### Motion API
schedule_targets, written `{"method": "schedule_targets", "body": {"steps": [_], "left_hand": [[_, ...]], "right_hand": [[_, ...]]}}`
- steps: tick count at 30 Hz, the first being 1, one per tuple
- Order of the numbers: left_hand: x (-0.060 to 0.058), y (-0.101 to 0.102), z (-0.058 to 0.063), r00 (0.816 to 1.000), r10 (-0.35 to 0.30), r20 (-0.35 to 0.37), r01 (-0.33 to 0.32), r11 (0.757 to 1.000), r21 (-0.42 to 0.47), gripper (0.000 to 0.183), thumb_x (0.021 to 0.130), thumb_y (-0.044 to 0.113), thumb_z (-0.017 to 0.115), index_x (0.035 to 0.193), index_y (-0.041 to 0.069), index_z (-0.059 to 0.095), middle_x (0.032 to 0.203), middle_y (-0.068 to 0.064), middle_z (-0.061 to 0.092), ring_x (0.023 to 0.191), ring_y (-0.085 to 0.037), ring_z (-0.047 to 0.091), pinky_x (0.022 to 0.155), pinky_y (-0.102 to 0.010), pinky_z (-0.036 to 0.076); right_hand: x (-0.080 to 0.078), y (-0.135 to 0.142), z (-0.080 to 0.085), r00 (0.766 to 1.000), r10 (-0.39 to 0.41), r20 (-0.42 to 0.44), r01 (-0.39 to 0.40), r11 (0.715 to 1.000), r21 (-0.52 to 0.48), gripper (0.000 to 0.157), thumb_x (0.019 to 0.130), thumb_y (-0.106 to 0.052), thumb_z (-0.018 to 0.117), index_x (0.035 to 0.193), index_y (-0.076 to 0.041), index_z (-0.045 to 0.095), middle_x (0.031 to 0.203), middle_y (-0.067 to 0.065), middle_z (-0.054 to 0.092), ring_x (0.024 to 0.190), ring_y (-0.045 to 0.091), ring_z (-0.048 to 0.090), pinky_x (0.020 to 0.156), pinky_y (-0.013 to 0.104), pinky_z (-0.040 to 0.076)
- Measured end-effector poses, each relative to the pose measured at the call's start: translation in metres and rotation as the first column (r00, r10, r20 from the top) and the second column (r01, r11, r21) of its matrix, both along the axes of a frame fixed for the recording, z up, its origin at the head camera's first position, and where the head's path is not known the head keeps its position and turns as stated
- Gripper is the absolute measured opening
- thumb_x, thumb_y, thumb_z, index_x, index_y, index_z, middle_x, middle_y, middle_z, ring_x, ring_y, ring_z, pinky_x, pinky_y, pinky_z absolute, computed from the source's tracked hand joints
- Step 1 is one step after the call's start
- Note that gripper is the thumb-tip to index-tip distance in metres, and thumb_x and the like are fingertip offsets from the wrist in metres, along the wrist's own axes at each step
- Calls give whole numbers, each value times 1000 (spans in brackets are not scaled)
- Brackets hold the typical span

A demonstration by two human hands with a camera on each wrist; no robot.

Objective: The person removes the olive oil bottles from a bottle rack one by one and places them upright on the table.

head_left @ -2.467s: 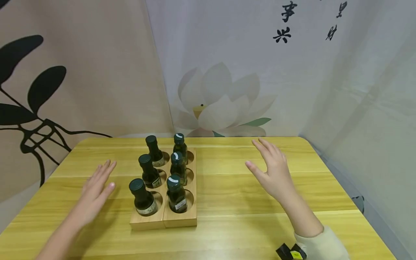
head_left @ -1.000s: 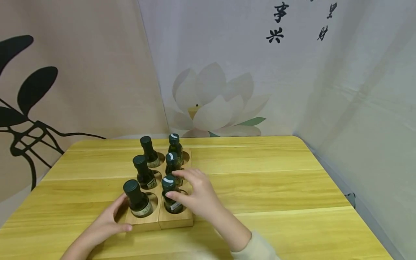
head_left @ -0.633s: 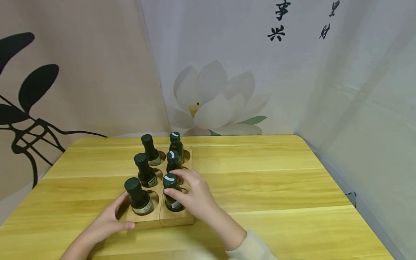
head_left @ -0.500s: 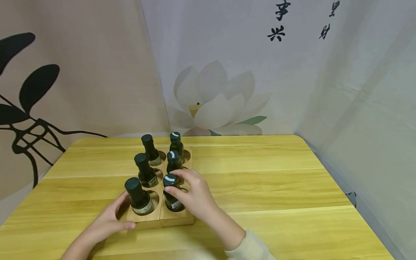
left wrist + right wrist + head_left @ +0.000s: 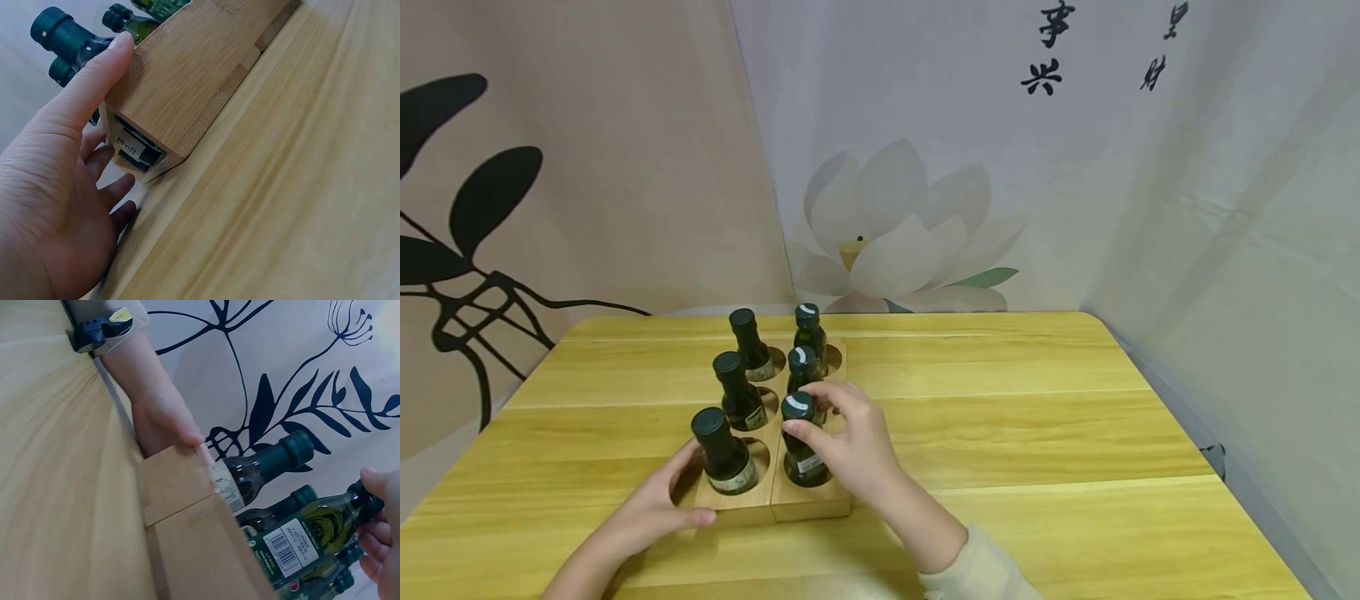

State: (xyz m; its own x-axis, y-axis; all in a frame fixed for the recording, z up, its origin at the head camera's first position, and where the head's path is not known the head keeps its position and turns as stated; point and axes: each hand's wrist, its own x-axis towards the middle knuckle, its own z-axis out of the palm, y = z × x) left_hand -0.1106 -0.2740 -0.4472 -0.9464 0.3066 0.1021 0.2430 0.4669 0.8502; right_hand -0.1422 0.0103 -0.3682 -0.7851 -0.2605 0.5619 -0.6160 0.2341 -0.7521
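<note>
My right hand (image 5: 865, 442) pinches the dark green cap of the front right small glass bottle (image 5: 805, 460) between thumb and fingers. That bottle stands partly raised in its round hole; the right wrist view shows its green glass (image 5: 334, 522) and barcode label (image 5: 290, 550). Two wooden bottle holders (image 5: 812, 508) lie side by side, three bottles in each. My left hand (image 5: 647, 512) grips the near left corner of the left holder, thumb on the front face and fingers along the side. In the left wrist view the thumb (image 5: 103, 72) lies at the holder's upper edge (image 5: 187, 75).
Close to the left hand stands the front left dark bottle (image 5: 727, 462), with more capped bottles behind it, such as the middle left one (image 5: 743, 404). The wooden tabletop (image 5: 1037, 433) reaches back to a printed curtain (image 5: 925, 125).
Both hands have come in from the table's sides to the holders. Over the last half second the front right bottle has risen slightly in the right hand, while the left hand keeps its place.
</note>
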Motion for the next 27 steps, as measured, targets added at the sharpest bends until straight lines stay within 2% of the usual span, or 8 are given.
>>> {"method": "schedule_targets", "body": {"steps": [9, 17, 22, 27], "left_hand": [[-1, -1, 0, 1000, -14, 5, 14, 1000, 9, 98, 78, 19, 79, 149, -6, 17, 143, -35, 31, 130, -51, 27, 93, -6, 22], [-1, 0, 0, 1000, -7, 0, 7, 1000, -3, 98, 77, 18, 79, 149, -7, 17, 143, -35, 32, 130, -51, 28, 93, -6, 22], [-1, 0, 0, 1000, -5, 7, 5, 1000, -5, 98, 77, 17, 79, 149, -8, 17, 143, -36, 31, 130, -52, 27, 93, -5, 22], [-1, -1, 0, 1000, 2, 19, -1, 1000, -10, 98, 77, 16, 79, 149, -8, 16, 144, -37, 29, 130, -53, 26, 91, -5, 21]], "right_hand": [[-3, 5, 18, 996, -19, -83, 15, 999, -50, 30, 77, -12, 81, 104, -5, 69, 86, -1, 62, 79, 11, 55, 70, 26, 48], [-9, 18, 34, 991, -49, -123, 42, 997, -62, 30, 76, -11, 82, 102, -5, 70, 85, -1, 64, 80, 14, 55, 70, 29, 45], [-16, 29, 43, 987, -70, -144, 63, 996, -59, 28, 76, -12, 81, 101, -6, 70, 88, -1, 66, 80, 19, 56, 69, 32, 44], [-26, 40, 52, 981, -104, -165, 99, 994, -40, 25, 77, -12, 81, 99, -5, 71, 83, 0, 65, 78, 19, 56, 71, 35, 44]]}}
